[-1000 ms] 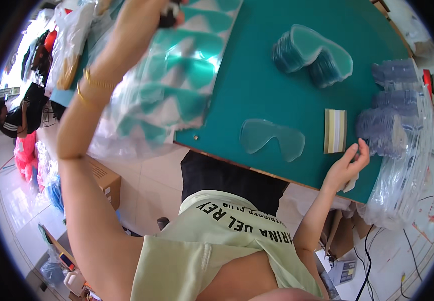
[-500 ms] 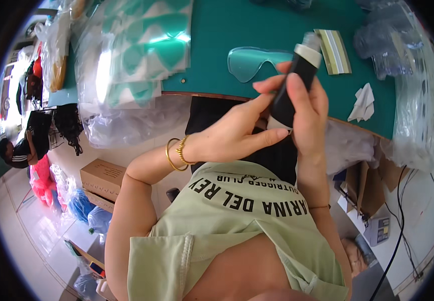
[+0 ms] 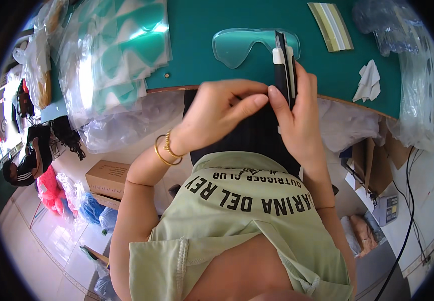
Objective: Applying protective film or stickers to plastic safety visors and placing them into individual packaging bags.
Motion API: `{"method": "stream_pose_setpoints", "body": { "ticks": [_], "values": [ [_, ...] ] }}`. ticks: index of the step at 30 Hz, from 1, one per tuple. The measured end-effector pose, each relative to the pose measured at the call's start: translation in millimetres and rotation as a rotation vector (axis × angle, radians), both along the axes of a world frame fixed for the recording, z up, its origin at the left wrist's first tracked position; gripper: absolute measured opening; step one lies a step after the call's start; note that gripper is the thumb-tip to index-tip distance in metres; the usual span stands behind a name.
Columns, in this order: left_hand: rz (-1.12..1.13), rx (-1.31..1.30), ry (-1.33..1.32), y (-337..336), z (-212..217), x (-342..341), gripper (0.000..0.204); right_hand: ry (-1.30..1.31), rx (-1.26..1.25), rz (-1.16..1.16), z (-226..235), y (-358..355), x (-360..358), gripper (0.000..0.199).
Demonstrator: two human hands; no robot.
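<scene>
My right hand (image 3: 302,110) is wrapped round a slim black-and-white handheld tool (image 3: 285,70), upright and seen nearly edge-on; its exact kind is unclear. My left hand (image 3: 222,108), with gold bracelets at the wrist, is just left of it, thumb and forefinger brought together near my right thumb. Whether a small thing is between those fingertips is hidden. On the green table beyond lies a clear goggle lens (image 3: 227,47), its right part behind the top of the tool.
Stacked clear plastic sheets with lens shapes (image 3: 121,50) cover the table's left. A small round piece (image 3: 166,75) lies near its front edge. To the right are a striped packet (image 3: 330,27), a crumpled white cloth (image 3: 367,83) and plastic bags (image 3: 392,30). Cardboard boxes (image 3: 107,178) stand below.
My left hand has come away from the tool's lower end, and its fingers have drawn together. The tool has turned edge-on in my right hand. The view has shifted slightly.
</scene>
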State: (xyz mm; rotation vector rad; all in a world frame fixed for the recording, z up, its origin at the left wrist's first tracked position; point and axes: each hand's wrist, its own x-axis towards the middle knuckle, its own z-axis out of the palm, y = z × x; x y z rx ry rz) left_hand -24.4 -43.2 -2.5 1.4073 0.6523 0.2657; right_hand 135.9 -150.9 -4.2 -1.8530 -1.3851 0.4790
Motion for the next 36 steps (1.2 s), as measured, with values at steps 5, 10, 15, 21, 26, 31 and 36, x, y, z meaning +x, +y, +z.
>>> {"method": "stream_pose_setpoints", "body": {
  "ticks": [5,10,15,21,26,31,36],
  "values": [
    [0.152,1.176,0.127,58.4,-2.1,-7.9,0.045,0.804,-0.113,-0.128,18.1,-9.4,4.8,0.038],
    [0.032,1.097,0.123,56.6,-14.2,-8.8,0.044,0.928,-0.297,-0.050,19.1,-16.9,14.8,0.036],
    [0.075,1.082,0.146,43.8,-13.0,-4.0,0.043,0.875,-0.388,-0.093,25.8,-21.3,16.8,0.049],
    [0.184,1.006,0.068,44.6,-19.3,5.0,0.020,0.624,-0.445,-0.059,32.1,-16.3,9.4,0.052],
    [0.116,0.987,0.104,41.5,-21.5,7.8,0.021,0.609,-0.451,-0.060,34.7,-13.5,5.0,0.051],
    [0.125,0.998,0.053,42.2,-27.6,9.2,0.019,0.556,-0.491,-0.058,38.5,-9.1,4.4,0.049],
    [0.131,1.004,0.026,42.3,-28.2,10.1,0.017,0.536,-0.538,-0.070,42.6,-6.3,4.4,0.049]
  ]
}}
